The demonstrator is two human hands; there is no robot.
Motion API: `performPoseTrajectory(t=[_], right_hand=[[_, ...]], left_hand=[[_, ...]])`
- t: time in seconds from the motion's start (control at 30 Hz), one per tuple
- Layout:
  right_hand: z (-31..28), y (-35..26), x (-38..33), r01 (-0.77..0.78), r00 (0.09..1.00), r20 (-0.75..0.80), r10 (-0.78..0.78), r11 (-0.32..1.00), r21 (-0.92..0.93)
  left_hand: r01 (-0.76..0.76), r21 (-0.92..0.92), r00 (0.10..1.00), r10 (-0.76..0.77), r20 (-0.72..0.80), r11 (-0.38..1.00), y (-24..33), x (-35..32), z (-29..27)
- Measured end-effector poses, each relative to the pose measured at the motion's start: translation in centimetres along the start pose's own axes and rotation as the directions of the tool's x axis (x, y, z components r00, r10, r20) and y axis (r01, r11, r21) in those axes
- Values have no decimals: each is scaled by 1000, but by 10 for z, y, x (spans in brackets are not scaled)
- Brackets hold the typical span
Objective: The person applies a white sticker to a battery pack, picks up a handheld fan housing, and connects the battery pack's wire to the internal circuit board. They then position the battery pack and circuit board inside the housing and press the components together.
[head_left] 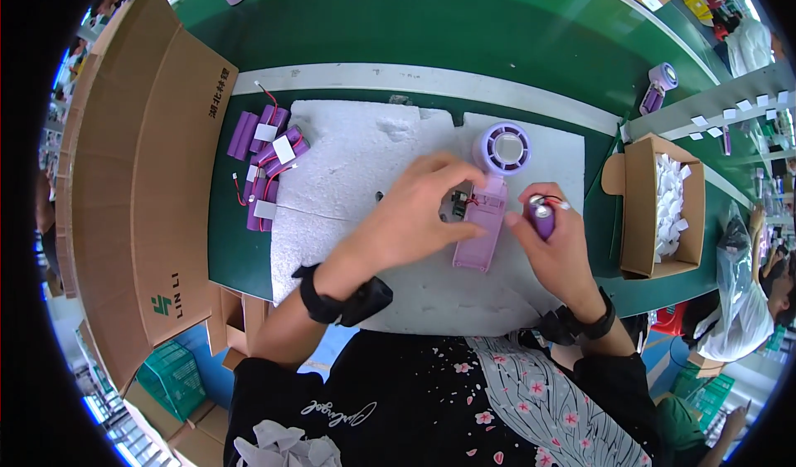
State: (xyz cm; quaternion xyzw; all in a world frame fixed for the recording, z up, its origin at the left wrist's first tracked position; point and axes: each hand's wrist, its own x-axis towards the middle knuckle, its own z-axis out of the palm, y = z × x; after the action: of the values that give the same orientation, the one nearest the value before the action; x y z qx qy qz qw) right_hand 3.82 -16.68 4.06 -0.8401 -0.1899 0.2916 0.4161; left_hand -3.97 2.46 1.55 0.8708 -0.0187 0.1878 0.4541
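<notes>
A light purple handheld fan [479, 239] lies on the white foam sheet, its round head [502, 148] pointing away from me and its handle shell uncovered. A small dark circuit board [458, 204] with thin red wires sits at the handle's left edge. My left hand [414, 210] arches over that edge, thumb and fingers apart, with nothing visible gripped between them. Whether its fingertips touch the shell, I cannot tell. To the right of the handle, my right hand [557, 247] grips a purple battery pack [541, 217] with its cell ends and thin leads upward.
Several purple battery packs [267, 168] with white pads lie left of the foam sheet [332, 148]. A tall cardboard box [178, 177] stands at far left. On the right, an open carton [634, 226] holds white pieces. Another fan [659, 85] lies at the back right.
</notes>
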Motion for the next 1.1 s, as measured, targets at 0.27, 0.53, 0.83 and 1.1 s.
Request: performPoseTrajectory(t=[0.27,0.53,0.83,1.1], right_hand=[[17,9,1,256,965,-14,-263,950,-179],[23,0,-6,442,861,-122,-493,846,-299],[30,11,5,604,760,-62,-647,737,-303],[30,7,5,592,775,-64,-629,758,-275]], left_hand=[[321,-220,877,-202,436,921,-17,1,-7],[303,-326,902,-159,401,896,-16,-5,-7],[194,-294,915,-65,399,936,-16,-4,-8],[262,-356,914,-113,390,897,-15,-5,-11]])
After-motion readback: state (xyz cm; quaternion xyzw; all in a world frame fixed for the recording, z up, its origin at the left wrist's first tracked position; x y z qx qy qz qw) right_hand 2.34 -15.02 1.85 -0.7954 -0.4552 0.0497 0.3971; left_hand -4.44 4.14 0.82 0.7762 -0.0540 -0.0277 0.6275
